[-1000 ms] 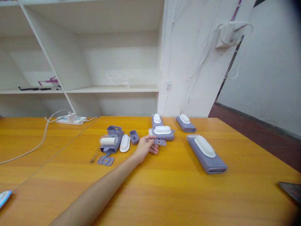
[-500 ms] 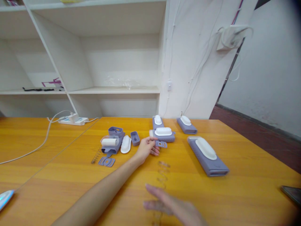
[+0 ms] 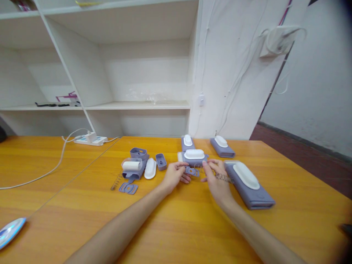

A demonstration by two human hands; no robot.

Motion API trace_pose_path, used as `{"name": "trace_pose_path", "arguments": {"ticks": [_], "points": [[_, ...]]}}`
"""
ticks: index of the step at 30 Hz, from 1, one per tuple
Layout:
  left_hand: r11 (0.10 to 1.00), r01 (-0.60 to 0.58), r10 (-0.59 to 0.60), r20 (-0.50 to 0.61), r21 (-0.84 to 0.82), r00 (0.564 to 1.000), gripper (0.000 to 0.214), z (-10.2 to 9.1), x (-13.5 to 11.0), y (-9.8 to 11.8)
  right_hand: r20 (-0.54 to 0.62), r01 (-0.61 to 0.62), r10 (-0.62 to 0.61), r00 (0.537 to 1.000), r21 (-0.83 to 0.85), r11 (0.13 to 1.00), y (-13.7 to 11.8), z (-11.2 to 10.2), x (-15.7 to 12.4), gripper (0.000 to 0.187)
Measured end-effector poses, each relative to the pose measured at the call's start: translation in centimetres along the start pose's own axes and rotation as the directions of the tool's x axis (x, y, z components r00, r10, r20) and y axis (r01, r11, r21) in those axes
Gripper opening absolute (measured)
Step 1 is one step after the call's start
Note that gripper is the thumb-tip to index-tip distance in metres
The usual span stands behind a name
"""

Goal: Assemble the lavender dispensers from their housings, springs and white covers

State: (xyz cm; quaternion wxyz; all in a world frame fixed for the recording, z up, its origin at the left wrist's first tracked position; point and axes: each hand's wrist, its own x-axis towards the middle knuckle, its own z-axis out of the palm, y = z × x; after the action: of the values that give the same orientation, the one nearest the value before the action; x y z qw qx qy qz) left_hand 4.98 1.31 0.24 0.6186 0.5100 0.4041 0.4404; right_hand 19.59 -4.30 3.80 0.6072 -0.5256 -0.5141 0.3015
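Note:
My left hand point(image 3: 176, 175) pinches a flat purple slotted plastic piece point(image 3: 192, 171) by its left end, in front of a purple case with a white oval lid point(image 3: 194, 154). Close by on the right, my right hand point(image 3: 219, 181) is closed on a thin coil spring point(image 3: 224, 178). One stretch of the spring reaches toward the slotted piece; another comes out behind the fingers. Left of my hands lie a purple holder with a white roll point(image 3: 132, 166), a loose white ribbed oval lid point(image 3: 150, 168) and a small purple cup point(image 3: 161, 161).
Another spring point(image 3: 116, 181) and slotted piece point(image 3: 128, 188) lie at left. Purple cases with white lids stand at right point(image 3: 249, 183) and back right point(image 3: 222, 146). A power strip point(image 3: 90, 139) with a white cable sits near the shelf point(image 3: 137, 107). A shiny blue-white object point(image 3: 11, 233) lies front left.
My right hand has moved forward and up from the front of the table, carrying the spring to beside my left hand. The left hand keeps hold of the slotted piece.

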Motion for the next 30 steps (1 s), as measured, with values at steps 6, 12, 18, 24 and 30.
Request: {"name": "trace_pose_path", "arguments": {"ticks": [6,12,18,24,30], "points": [[0.997,-0.037,0.035,0.031,0.067,0.999,0.03,0.0,-0.2,0.0,0.01,-0.029,0.03,1.0,-0.04,0.999,2.2,1.2,2.3,0.027],[0.993,-0.086,0.082,0.057,0.075,0.995,0.035,-0.1,-0.1,-0.2,0.22,-0.106,0.081,0.972,0.103,0.989,3.8,1.3,2.7,0.027],[0.987,-0.138,0.137,0.017,0.087,0.99,0.039,-0.2,0.3,-0.9,0.312,-0.151,0.095,0.945,0.159,0.976,3.8,0.2,2.5,0.036],[0.979,-0.156,0.154,0.025,0.127,0.988,0.041,-0.1,0.3,-0.8,0.245,-0.176,0.126,0.961,0.194,0.965,3.4,0.6,2.1,0.039],[0.983,-0.143,0.134,0.083,0.113,0.987,0.041,-0.1,-0.3,-0.2,0.097,-0.175,0.159,0.982,0.192,0.966,4.0,1.3,1.5,0.039]]}}
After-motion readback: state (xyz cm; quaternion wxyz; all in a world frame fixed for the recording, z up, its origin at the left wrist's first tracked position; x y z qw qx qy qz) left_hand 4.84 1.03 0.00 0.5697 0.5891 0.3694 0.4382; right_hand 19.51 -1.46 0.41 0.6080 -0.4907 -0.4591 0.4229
